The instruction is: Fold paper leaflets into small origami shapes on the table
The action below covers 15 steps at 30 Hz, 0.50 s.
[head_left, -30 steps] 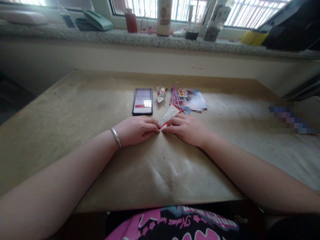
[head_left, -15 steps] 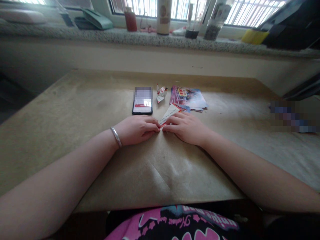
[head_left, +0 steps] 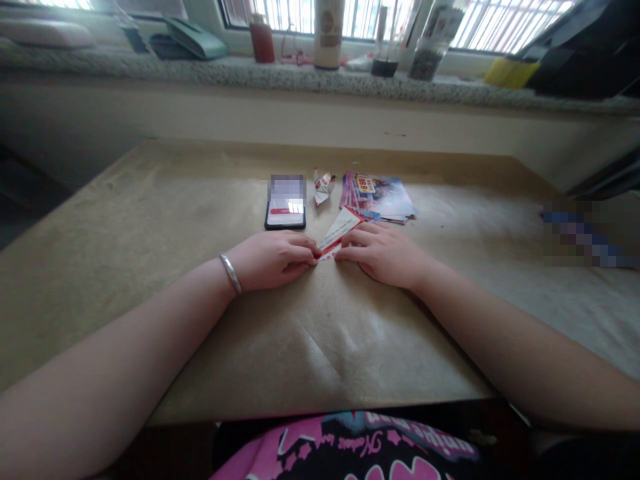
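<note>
Paper wedge point(head_left: 340, 227), white with red edging, looks part-folded with shaping left, right of and closer than the black-edged phone point(head_left: 285, 219); left hand point(head_left: 266, 260) pinches its tip, right hand point(head_left: 389, 257) lays fingers over it, grip unclear from here.

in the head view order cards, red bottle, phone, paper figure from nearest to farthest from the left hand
1. Phone, just beyond the left hand
2. Paper figure, right of the phone
3. Cards, farther right
4. Red bottle, back on the windowsill
</note>
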Available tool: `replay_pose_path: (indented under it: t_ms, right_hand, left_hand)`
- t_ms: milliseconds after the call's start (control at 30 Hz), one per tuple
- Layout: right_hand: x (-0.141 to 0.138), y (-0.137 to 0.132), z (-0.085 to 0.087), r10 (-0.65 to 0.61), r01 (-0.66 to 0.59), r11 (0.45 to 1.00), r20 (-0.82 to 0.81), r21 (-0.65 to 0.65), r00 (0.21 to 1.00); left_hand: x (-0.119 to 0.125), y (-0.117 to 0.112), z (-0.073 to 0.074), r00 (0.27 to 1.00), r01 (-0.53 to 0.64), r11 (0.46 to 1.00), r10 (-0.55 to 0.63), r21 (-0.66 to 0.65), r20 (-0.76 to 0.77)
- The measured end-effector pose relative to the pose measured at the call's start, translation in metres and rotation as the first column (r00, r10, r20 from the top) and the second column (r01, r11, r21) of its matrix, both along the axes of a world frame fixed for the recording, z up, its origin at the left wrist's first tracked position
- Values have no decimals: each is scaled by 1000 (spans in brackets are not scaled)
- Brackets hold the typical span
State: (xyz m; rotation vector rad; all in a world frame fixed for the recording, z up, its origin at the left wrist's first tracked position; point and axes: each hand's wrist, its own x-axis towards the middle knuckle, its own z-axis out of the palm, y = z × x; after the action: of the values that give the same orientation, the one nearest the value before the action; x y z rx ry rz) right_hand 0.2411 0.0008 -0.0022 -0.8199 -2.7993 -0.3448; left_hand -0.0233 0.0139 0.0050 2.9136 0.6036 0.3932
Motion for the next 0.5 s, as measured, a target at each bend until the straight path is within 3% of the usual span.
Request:
replay_pose_path:
  t_ms: [500]
  right_hand:
    - [18, 6, -4, 34, -34, 999, 2, 1, 999]
  left_hand:
    - [-1, 0, -1, 1000, -13, 1000, 13, -6, -6]
